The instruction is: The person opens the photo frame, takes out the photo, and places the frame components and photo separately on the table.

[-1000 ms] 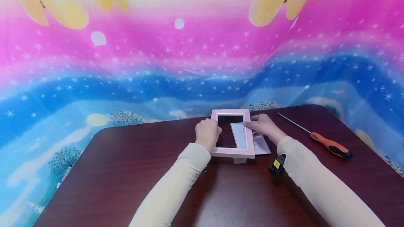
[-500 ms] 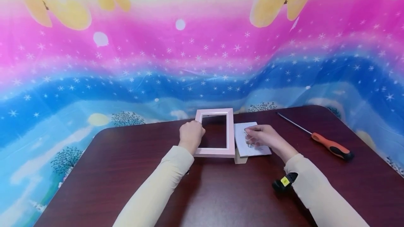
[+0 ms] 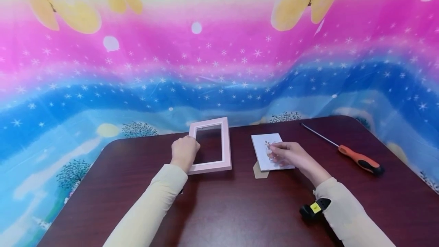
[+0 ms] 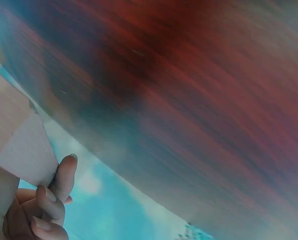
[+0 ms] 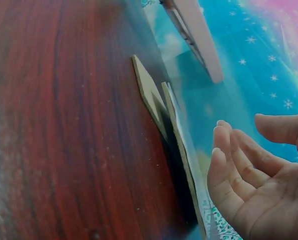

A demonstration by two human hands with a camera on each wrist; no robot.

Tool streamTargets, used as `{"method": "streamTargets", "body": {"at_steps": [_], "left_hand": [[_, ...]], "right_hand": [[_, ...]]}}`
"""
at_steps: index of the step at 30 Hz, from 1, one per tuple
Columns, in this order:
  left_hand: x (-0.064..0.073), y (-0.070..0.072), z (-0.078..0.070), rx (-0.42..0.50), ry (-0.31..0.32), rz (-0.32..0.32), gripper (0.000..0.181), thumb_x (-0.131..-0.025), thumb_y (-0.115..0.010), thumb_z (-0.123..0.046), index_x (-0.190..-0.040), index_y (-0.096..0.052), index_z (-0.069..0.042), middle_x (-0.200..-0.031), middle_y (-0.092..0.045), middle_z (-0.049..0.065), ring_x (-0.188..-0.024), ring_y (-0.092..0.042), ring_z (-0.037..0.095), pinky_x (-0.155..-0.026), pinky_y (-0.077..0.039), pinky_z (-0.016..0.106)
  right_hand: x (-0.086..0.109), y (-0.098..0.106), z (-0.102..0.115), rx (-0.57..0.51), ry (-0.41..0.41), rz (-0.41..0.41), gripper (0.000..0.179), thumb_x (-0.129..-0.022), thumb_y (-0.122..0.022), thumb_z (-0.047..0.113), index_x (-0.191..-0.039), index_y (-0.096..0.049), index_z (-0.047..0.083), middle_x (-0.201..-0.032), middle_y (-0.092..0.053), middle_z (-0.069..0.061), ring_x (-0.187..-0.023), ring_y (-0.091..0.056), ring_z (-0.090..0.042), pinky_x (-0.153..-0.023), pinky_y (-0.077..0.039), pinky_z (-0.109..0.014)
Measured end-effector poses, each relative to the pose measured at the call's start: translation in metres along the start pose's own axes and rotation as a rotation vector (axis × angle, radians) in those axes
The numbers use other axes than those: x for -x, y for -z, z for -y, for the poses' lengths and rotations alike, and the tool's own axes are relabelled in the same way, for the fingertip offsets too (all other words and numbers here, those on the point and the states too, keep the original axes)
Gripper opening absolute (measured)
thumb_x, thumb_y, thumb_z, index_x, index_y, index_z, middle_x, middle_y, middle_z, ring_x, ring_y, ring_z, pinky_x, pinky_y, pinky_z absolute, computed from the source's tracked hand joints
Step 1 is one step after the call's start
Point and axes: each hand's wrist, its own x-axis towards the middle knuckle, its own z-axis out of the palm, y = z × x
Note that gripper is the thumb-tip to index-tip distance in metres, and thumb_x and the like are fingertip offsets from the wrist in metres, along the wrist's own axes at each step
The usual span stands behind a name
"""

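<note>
On the left, my left hand grips the side bar of a pink picture frame, raised off the table with its opening see-through. A corner of the frame lies between thumb and fingers in the left wrist view. My right hand hovers over a white picture with a plant print, which lies on a backing board. Its fingers are loosely bent, thumb apart, holding nothing in the right wrist view. From under the board pokes a tan stand leg. The hand covers part of the picture.
A screwdriver with an orange and black handle lies to the right of the picture on the dark red-brown table. Behind the table's far edge hangs a colourful printed cloth.
The left hand has carried the frame leftward, off the picture and board. My right hand has let go of the frame's right bar and drawn slightly right and down, over the picture.
</note>
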Motion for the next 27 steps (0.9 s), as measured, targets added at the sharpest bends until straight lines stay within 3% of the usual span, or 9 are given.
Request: {"method": "streamTargets", "body": {"at_steps": [11, 27], "left_hand": [[0.013, -0.004, 0.055, 0.045, 0.094, 0.043, 0.024, -0.089, -0.063, -0.015, -0.080, -0.071, 0.005, -0.070, -0.066, 0.018, -0.064, -0.065, 0.036, -0.057, -0.054, 0.050], [0.031, 0.001, 0.122, 0.016, 0.169, 0.142, 0.028, -0.093, -0.061, -0.015, -0.082, -0.069, 0.010, -0.073, -0.066, 0.025, -0.067, -0.065, 0.042, -0.059, -0.053, 0.055]], "right_hand": [[0.002, 0.001, 0.004, -0.006, 0.022, 0.005, 0.047, -0.102, -0.057, 0.021, -0.132, -0.052, -0.015, -0.101, -0.071, -0.019, -0.083, -0.068, -0.020, -0.071, -0.057, -0.032], [0.004, 0.000, 0.006, 0.018, 0.024, -0.003, 0.046, -0.102, -0.057, 0.021, -0.131, -0.053, -0.014, -0.097, -0.072, -0.014, -0.081, -0.067, -0.019, -0.070, -0.056, -0.032]]}}
